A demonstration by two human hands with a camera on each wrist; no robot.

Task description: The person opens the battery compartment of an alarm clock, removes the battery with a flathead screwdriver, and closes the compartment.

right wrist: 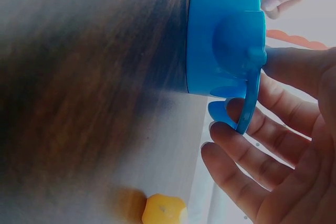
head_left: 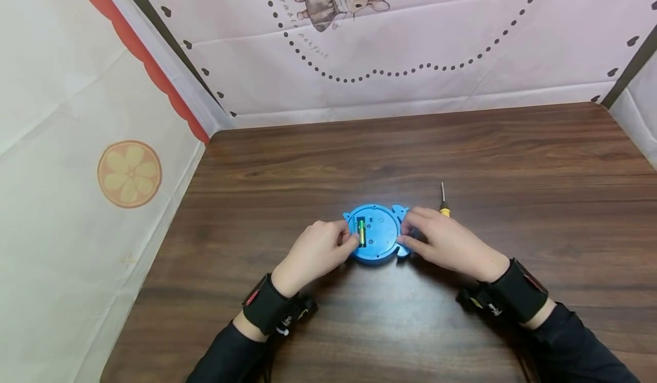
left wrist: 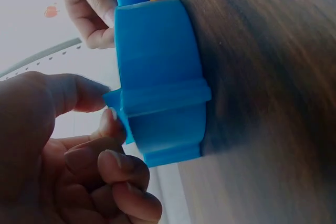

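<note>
The left hand is at the left edge of a round blue plastic toy; in the left wrist view the thumb and the index finger pinch a small tab that sticks out from the toy's side wall, and the other fingers are curled under them without holding anything. The right hand is at the opposite, right edge of the toy. In the right wrist view its fingers are bent around a thin blue flap at the toy's side, with the thumb on the outer face of this flap, so this hand also pinches the toy. The toy lies flat on the wooden counter, face down, in the middle near the front edge, between both hands. Its back side is up, and there an open compartment shows a battery with green and gold colours, lying close to the left hand's fingertips. Just behind the right hand, a small screwdriver with a yellow handle lies on the counter, its metal tip pointing away from the person; the hand covers part of the handle. Both wrists wear black bands, and the sleeves are dark. Behind the counter hangs a pink cloth with a rabbit picture, and at the left a pale cloth with an orange slice print.
</note>
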